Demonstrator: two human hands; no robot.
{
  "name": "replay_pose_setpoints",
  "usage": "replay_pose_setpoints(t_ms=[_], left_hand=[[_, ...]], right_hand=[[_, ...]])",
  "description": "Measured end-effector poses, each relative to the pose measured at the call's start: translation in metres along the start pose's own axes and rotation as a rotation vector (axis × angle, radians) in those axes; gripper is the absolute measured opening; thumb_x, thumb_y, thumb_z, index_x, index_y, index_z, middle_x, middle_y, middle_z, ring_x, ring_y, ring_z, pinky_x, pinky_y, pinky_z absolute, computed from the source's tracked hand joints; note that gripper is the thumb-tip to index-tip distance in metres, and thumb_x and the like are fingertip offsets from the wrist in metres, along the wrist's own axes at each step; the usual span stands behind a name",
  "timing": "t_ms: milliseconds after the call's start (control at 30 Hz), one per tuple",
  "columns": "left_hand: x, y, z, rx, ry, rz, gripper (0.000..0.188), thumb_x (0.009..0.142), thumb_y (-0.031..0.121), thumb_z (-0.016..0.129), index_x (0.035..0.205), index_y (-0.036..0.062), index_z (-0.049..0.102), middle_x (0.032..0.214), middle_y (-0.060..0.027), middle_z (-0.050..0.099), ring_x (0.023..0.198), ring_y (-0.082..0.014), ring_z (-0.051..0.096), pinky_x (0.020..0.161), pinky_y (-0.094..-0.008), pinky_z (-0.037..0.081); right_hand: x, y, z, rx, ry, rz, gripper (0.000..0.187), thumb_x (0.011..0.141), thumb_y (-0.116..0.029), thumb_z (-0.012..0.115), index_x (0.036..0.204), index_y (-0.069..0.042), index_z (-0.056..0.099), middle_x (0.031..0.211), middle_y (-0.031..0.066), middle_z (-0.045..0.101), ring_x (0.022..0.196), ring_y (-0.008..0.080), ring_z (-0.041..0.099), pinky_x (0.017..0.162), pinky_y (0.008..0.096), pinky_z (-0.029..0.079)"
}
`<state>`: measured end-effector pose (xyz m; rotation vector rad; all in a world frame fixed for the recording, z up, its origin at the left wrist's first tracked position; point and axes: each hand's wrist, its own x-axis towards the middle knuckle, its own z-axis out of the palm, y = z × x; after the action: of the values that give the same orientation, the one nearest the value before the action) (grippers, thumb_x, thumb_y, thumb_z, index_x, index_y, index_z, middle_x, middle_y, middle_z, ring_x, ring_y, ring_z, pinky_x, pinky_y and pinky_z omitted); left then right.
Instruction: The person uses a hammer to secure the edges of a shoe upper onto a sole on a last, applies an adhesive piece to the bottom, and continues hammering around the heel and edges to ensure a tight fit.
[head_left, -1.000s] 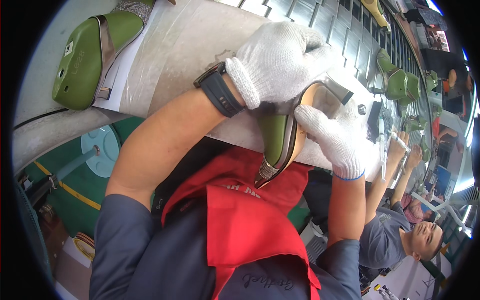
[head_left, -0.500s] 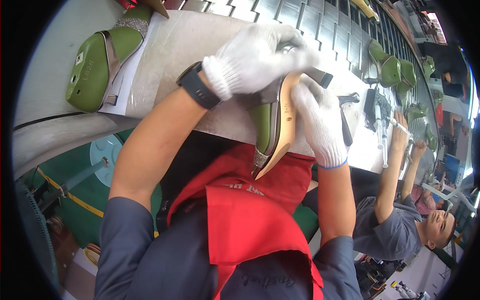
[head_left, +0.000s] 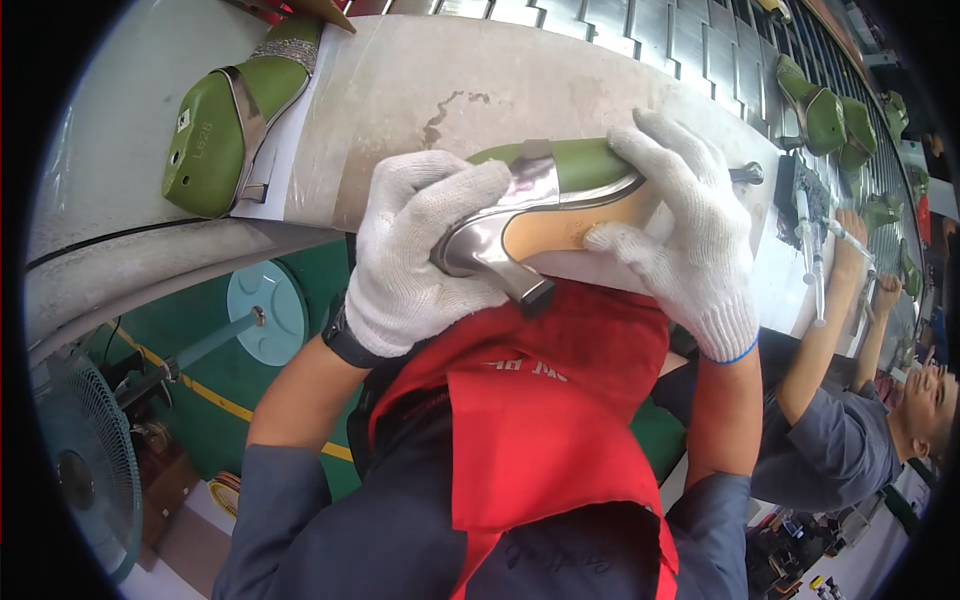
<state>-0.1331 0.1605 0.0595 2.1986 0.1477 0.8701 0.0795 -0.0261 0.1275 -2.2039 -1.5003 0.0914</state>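
Both my gloved hands hold a high-heeled sandal (head_left: 488, 243) built on a green last (head_left: 590, 163), above the near edge of the worktable. It lies crosswise, its silver heel to the left and its tan sole facing me. My left hand (head_left: 412, 255) is wrapped round the back of the sandal beside the heel. With fingers over the top and thumb against the sole, my right hand (head_left: 690, 225) grips the front end and hides the toe. Just beyond that hand shows the metal head of a tool (head_left: 746, 174); its handle is hidden.
Another sandal on a green last (head_left: 208, 145) lies on the table's (head_left: 400, 65) left side. A slatted metal conveyor (head_left: 660, 38) runs along the far side. More green lasts (head_left: 826, 122) and white syringe-like tubes (head_left: 812, 248) are at right, near a co-worker's arm (head_left: 825, 335). A fan (head_left: 85, 465) stands lower left.
The sandal has turned from toe pointing at me to lying crosswise, heel at left. My left hand has come down and left round the heel end; my right hand has shifted to the front end.
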Motion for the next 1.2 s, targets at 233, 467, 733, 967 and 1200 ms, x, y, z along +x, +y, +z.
replay_pose_setpoints(t_ms=[233, 467, 733, 967, 1200], left_hand=[[0.0, 0.004, 0.003, -0.016, -0.108, 0.029, 0.081, 0.074, 0.028, 0.103, 0.142, 0.0038, 0.065, 0.139, -0.0228, 0.067, 0.129, -0.0408, 0.067, 0.108, -0.0493, 0.055], [-0.004, 0.002, 0.01, -0.014, -0.099, 0.047, 0.081, 0.077, 0.032, 0.101, 0.143, 0.0032, 0.065, 0.144, -0.0234, 0.065, 0.132, -0.0422, 0.065, 0.112, -0.05, 0.053], [0.009, 0.007, 0.022, -0.032, -0.301, -0.031, 0.106, 0.065, 0.046, 0.1, 0.155, 0.0065, 0.06, 0.161, -0.0257, 0.055, 0.147, -0.0505, 0.053, 0.122, -0.0565, 0.04], [0.03, 0.016, 0.021, -0.062, -0.396, -0.277, 0.087, 0.087, 0.027, 0.083, 0.162, -0.0024, 0.049, 0.166, -0.0279, 0.049, 0.158, -0.0399, 0.044, 0.13, -0.0466, 0.034], [0.035, 0.019, 0.025, -0.045, -0.415, -0.456, 0.09, 0.086, 0.027, 0.085, 0.163, -0.0017, 0.047, 0.16, -0.023, 0.056, 0.151, -0.0331, 0.052, 0.127, -0.0414, 0.038]], right_hand=[[0.0, 0.004, 0.009, 0.034, -0.005, -0.065, 0.075, 0.07, -0.033, 0.097, 0.137, -0.011, 0.072, 0.147, 0.0184, 0.065, 0.142, 0.0432, 0.056, 0.118, 0.0516, 0.048], [0.002, 0.001, 0.006, 0.012, -0.028, -0.099, 0.075, 0.069, -0.034, 0.096, 0.137, -0.009, 0.074, 0.152, 0.0187, 0.065, 0.145, 0.0443, 0.055, 0.12, 0.0522, 0.046], [0.002, 0.013, 0.007, -0.093, -0.016, -0.16, 0.068, 0.061, -0.015, 0.095, 0.127, -0.014, 0.078, 0.153, 0.0138, 0.064, 0.151, 0.0441, 0.049, 0.123, 0.0548, 0.043], [-0.011, 0.017, 0.016, -0.025, 0.002, -0.198, 0.036, 0.068, -0.01, 0.092, 0.1, -0.013, 0.075, 0.148, 0.0121, 0.067, 0.15, 0.0437, 0.051, 0.122, 0.0564, 0.041], [-0.01, 0.052, 0.035, -0.23, 0.134, -0.486, 0.024, 0.074, -0.01, 0.088, 0.091, -0.011, 0.071, 0.146, 0.0113, 0.068, 0.149, 0.0436, 0.051, 0.123, 0.0574, 0.038]])
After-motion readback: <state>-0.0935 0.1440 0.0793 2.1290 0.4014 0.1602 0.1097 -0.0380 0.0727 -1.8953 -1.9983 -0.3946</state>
